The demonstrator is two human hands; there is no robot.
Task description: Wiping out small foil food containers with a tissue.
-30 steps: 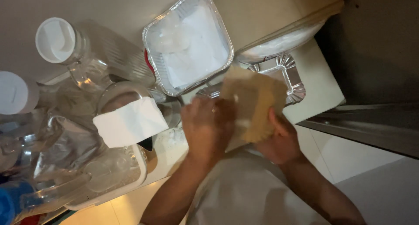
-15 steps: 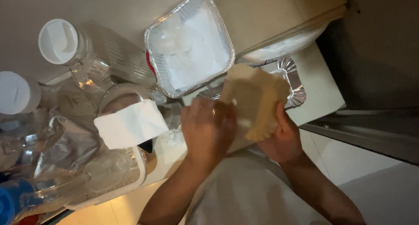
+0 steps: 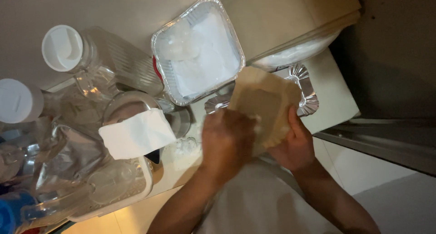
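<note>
Both hands were on the brown paper bag (image 3: 265,104), held just above a foil tray (image 3: 305,89): left hand (image 3: 227,141) closed over its near edge, right hand (image 3: 293,145) gripping underneath (contents hidden). Looked mid-packing; the next move needed a steady hold on the bag.

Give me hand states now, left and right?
Left hand: closed on the near edge of the brown cardboard lid.
Right hand: gripping the same lid's right edge, thumb on top.
</note>
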